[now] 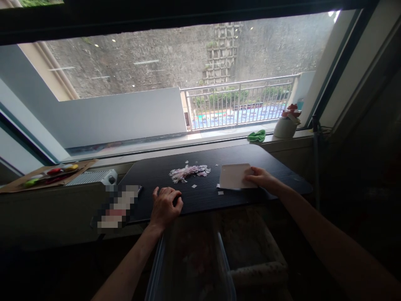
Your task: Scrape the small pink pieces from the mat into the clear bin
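Observation:
On the right of the dark table, my right hand [260, 179] is closed on the edge of a flat white rectangular sheet [235, 175], like a stiff card or thin board, tilted over the tabletop. A heap of small pale paper scraps [189, 172] lies near the table's middle, left of the sheet. A few loose scraps, such as one small square [194, 186], are scattered around it. My left hand [166, 202] rests at the near table edge, fingers bent and thumb apart, with nothing visible in it.
Below the near edge of the dark table [238, 154] stand a clear plastic bin [224, 255] and a worn box [260, 267]. A blurred-out object [119, 209] sits at the table's left corner. On the sill are a green cloth [257, 135] and a pale container [285, 127].

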The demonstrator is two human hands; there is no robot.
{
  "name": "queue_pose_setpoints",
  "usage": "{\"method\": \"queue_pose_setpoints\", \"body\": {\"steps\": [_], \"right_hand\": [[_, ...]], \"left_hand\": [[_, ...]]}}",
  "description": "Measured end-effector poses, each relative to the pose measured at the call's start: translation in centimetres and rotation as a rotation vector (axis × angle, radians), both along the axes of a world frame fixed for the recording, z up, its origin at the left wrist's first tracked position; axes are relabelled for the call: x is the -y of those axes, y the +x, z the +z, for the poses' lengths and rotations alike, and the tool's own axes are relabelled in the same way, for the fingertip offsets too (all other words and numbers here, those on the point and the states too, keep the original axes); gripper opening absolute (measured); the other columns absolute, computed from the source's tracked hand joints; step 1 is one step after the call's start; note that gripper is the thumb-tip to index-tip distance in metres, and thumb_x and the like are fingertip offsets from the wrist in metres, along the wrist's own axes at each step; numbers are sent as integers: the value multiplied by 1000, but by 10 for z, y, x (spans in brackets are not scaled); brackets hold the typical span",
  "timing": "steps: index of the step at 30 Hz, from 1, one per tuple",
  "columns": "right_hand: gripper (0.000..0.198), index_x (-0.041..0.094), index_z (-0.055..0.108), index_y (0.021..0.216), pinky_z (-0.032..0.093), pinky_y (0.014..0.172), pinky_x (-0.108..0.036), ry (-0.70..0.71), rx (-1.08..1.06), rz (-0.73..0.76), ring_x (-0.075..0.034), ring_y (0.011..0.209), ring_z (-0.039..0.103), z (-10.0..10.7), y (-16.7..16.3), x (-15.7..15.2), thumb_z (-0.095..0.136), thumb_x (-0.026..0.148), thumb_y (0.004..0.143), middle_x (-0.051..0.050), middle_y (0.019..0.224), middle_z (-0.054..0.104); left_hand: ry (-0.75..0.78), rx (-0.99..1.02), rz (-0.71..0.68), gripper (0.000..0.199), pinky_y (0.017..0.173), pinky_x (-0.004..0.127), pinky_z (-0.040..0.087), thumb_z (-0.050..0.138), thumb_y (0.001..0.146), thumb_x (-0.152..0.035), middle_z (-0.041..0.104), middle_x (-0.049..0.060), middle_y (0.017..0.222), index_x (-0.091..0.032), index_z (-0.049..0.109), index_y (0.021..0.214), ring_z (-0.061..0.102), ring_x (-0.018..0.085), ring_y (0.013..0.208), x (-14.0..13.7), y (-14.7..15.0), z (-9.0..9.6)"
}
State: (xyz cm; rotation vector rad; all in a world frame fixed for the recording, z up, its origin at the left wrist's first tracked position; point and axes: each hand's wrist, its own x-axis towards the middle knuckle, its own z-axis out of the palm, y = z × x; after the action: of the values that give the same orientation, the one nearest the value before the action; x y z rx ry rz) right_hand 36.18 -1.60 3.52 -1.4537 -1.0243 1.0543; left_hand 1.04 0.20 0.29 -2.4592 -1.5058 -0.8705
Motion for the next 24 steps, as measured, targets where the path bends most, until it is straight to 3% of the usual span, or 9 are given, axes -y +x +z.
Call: {"method": "queue_pose_setpoints", "body": {"steps": [10,24], "right_hand": [[22,17,69,75,54,68,-27,-120,18,218,-17,69,66,10,-3,6,72,7,56,-1,74,73],[26,16,68,80,53,67,-26,-141,2,307,-17,69,66,11,4,11,73,15,55,-3,75,73]], "left_hand": [[4,-9,4,19,108,56,24,49,80,-26,66,4,86,-21,66,85,59,25,96,0,1,0],[4,5,2,18,107,56,24,49,80,-26,66,4,85,-22,66,84,58,24,94,1,1,1]]}}
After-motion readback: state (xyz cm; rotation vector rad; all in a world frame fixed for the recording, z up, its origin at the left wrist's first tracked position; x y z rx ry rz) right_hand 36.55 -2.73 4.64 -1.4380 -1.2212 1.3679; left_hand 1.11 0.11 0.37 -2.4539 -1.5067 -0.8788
